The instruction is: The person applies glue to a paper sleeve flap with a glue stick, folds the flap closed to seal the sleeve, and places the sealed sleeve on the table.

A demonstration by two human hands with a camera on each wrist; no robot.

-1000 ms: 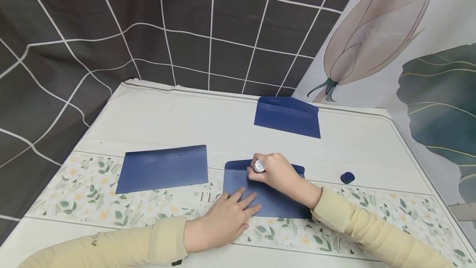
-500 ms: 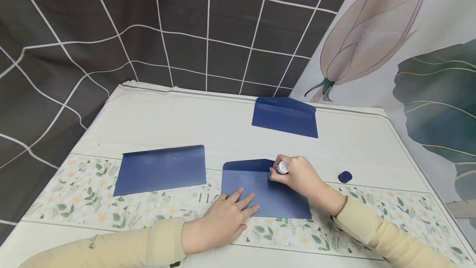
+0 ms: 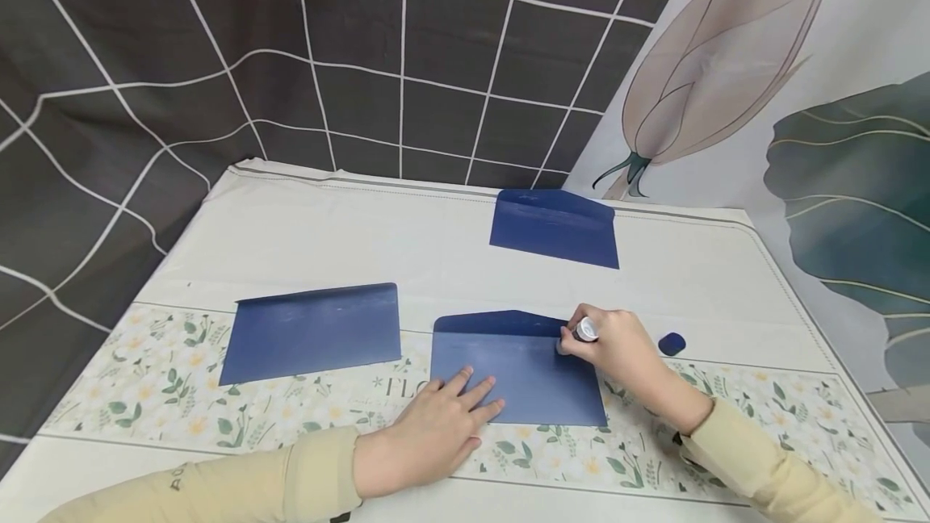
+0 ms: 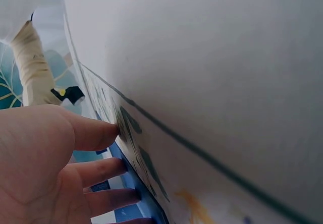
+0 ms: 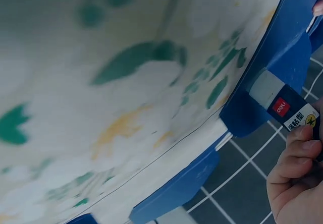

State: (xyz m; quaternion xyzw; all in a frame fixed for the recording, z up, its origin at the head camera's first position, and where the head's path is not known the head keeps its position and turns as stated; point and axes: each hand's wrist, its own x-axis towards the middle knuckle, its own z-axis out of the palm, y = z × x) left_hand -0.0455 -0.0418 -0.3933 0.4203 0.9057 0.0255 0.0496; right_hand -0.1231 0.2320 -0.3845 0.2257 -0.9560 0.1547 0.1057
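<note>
A blue envelope (image 3: 508, 366) lies in front of me with its pointed flap turned up at the far side. My left hand (image 3: 439, 430) rests on its lower left part, fingers spread. In the left wrist view the left hand's fingertips (image 4: 128, 196) lie on the envelope's blue edge. My right hand (image 3: 617, 345) grips a glue stick (image 3: 585, 330), its lower end down at the right end of the flap fold. In the right wrist view the glue stick (image 5: 287, 103) shows a dark label with a red logo, its pale end against the blue paper.
A second blue envelope (image 3: 312, 333) lies to the left, and a third envelope (image 3: 555, 228) at the back edge of the table. The dark blue cap (image 3: 672, 344) lies right of my right hand. A floral tablecloth (image 3: 334, 224) covers the table; a dark gridded curtain (image 3: 349, 47) hangs behind.
My right hand has slid the glue stick rightward along the envelope's flap fold, from about its middle to its right end. The left hand has stayed on the envelope.
</note>
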